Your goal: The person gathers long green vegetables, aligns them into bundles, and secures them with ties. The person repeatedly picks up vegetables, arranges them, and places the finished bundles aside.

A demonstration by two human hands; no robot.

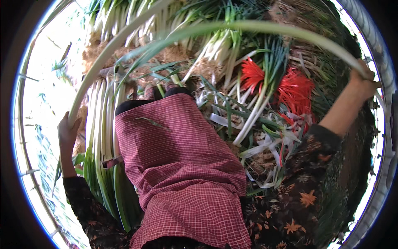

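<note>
My left hand (pixel 69 127), at the far left, is closed around the pale end of a long spring onion stalk (pixel 101 60), which arcs up past the top of the picture. Out at the far right, slightly blurred, my right hand (pixel 362 77) grips the white end of another spring onion (pixel 264 27). Its stem bends across in front of me, and its green leaves hang towards the left. Below my left hand, beside my lap, several cleaned spring onions (pixel 98 115) lie side by side. A reddish-brown piece (pixel 112 162) sits against these stalks.
Spring onions with soil-covered roots (pixel 214 56) lie in bunches beyond my feet. Red plastic ties (pixel 295 90) and loose spring onions (pixel 253 115) are on my right, with white peelings (pixel 264 147) nearer me. A checked red apron (pixel 186 155) covers my lap. A metal pipe (pixel 377 46) curves along the right rim.
</note>
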